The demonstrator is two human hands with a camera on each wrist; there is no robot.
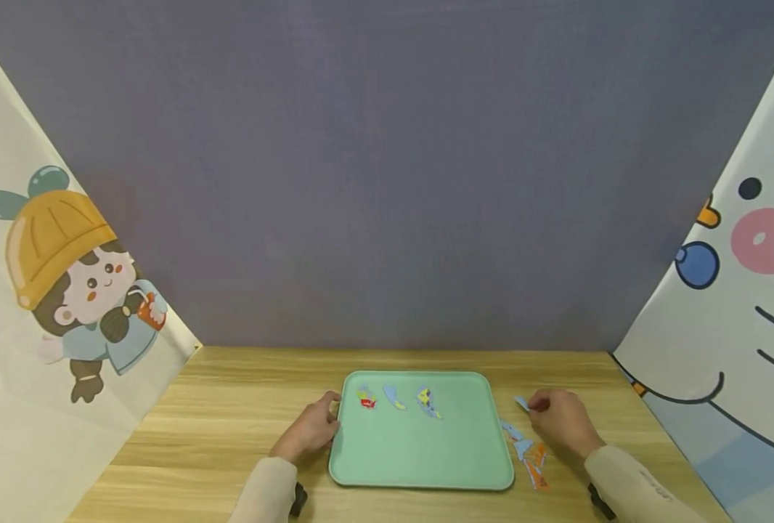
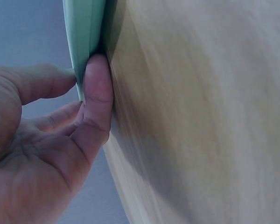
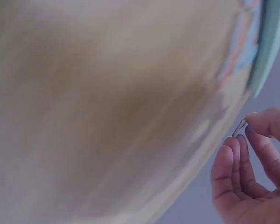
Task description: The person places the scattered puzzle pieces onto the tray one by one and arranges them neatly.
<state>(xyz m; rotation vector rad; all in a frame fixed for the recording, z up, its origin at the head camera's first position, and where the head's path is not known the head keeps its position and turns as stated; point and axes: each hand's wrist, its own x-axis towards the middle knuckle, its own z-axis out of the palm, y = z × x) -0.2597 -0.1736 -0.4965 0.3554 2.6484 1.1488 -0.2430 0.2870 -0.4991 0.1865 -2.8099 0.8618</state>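
At the left rim of a pale green tray [image 1: 426,457], my left hand [image 1: 315,428] holds the edge. The left wrist view shows the thumb [image 2: 51,84] on one side of the rim and a finger [image 2: 98,79] tucked against the other. My right hand [image 1: 560,419] pinches a small light blue flat puzzle piece [image 1: 521,402] between thumb and fingertips, to the right of the tray. Seen from the right wrist, this piece [image 3: 240,127] is edge-on. Three irregular printed pieces lie along the tray's upper part: red-green [image 1: 366,397], blue-yellow [image 1: 394,396] and yellow-purple [image 1: 428,401].
Several more pieces lie on the wooden table [image 1: 230,421] beside the tray's right edge, some blue [image 1: 523,447] and some orange [image 1: 536,473]. A grey panel [image 1: 387,181] rises behind the table. Cartoon-printed sheets stand at the left [image 1: 8,399] and right [image 1: 687,349].
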